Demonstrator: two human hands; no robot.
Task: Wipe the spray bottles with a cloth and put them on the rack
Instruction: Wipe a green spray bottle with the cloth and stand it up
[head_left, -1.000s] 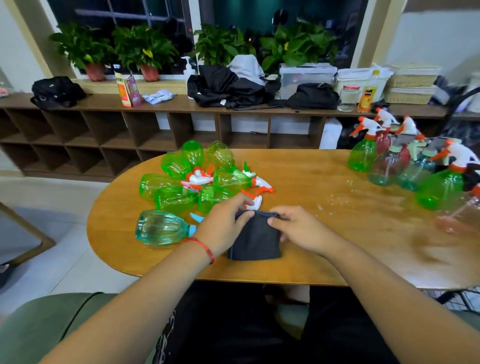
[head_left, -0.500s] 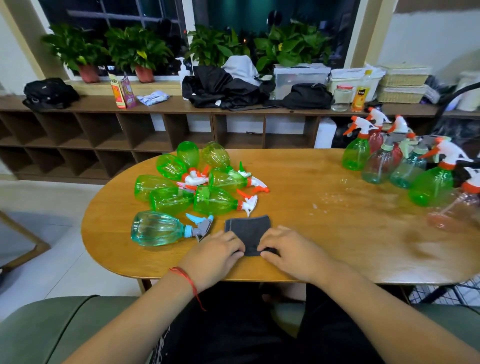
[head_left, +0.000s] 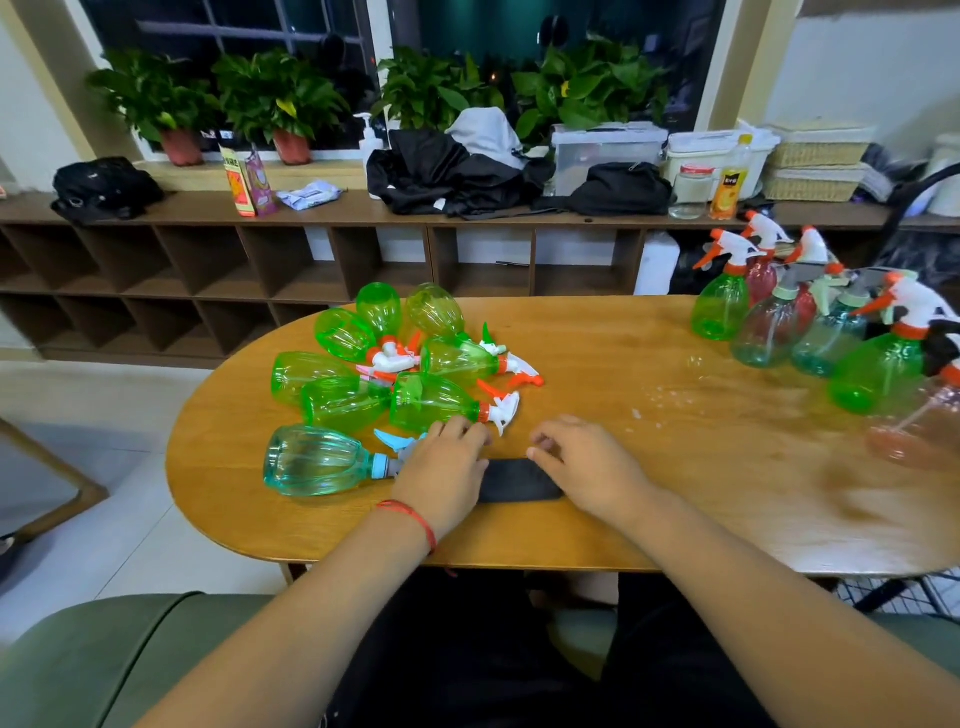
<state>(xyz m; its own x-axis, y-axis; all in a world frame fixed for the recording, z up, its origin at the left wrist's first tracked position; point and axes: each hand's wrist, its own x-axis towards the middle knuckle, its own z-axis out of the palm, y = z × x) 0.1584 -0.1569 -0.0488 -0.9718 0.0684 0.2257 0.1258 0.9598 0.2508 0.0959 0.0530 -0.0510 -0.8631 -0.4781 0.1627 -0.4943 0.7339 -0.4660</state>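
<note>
**Both hands down on the folded cloth**

Found the left hand (head_left: 441, 467) palm down on the left end of the dark cloth (head_left: 519, 486), with fingers loosely straight and gripping nothing. Found the right hand (head_left: 587, 462) on the cloth's right end, with fingertips bent at its far edge. Could not tell whether pinching the fabric or only pressing it. Saw the cloth as a narrow strip between the two hands, flat on the wooden table (head_left: 675, 525).

Noted a teal spray bottle (head_left: 317, 460) on its side just left of the left hand, with its blue trigger head touching or tucked under that hand's fingers. Noted a pile of green spray bottles (head_left: 337, 402) lying just beyond the left hand, with the nearest white trigger (head_left: 504, 410) close to the left fingertips. Saw standing spray bottles (head_left: 719, 312) well off to the right of the right hand, towards the table's far side.

Compared with half a second before: had seen the cloth then as a wider square ahead of the fingers, now as a thin band. Found both hands further forward over it, the left one now at the teal bottle's trigger. Found the bottles where they had been.
</note>
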